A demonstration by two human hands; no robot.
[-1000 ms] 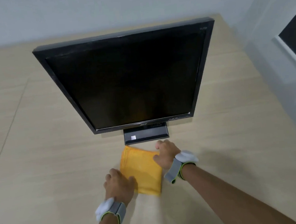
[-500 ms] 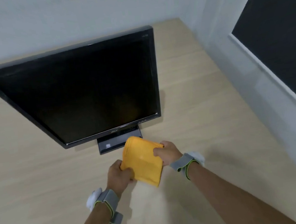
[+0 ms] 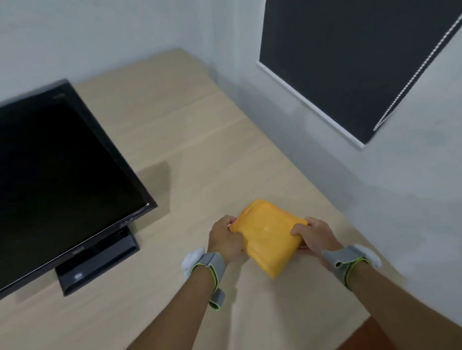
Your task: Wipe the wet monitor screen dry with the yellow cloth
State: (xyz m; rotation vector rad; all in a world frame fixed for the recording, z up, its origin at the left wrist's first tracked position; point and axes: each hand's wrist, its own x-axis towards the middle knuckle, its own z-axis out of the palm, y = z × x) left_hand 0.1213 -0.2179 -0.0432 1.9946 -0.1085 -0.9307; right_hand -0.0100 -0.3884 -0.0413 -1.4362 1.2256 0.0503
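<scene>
The folded yellow cloth (image 3: 269, 234) is held between both hands just above the wooden table, right of the monitor. My left hand (image 3: 224, 239) grips its left edge and my right hand (image 3: 314, 233) grips its right edge. The black monitor (image 3: 46, 178) stands at the left on its stand (image 3: 97, 261), screen dark and tilted back; its left part is cut off by the frame. No drops can be made out on the screen. Both wrists carry grey straps.
The light wooden table (image 3: 187, 139) runs to the white wall at the back and right. A dark window blind (image 3: 358, 41) with a bead chain hangs on the right wall. The table's near right edge shows above a brown floor (image 3: 381, 341).
The cloth has come off the table in front of the monitor stand and moved right, now held by both hands. The view has swung right, putting the monitor at the left.
</scene>
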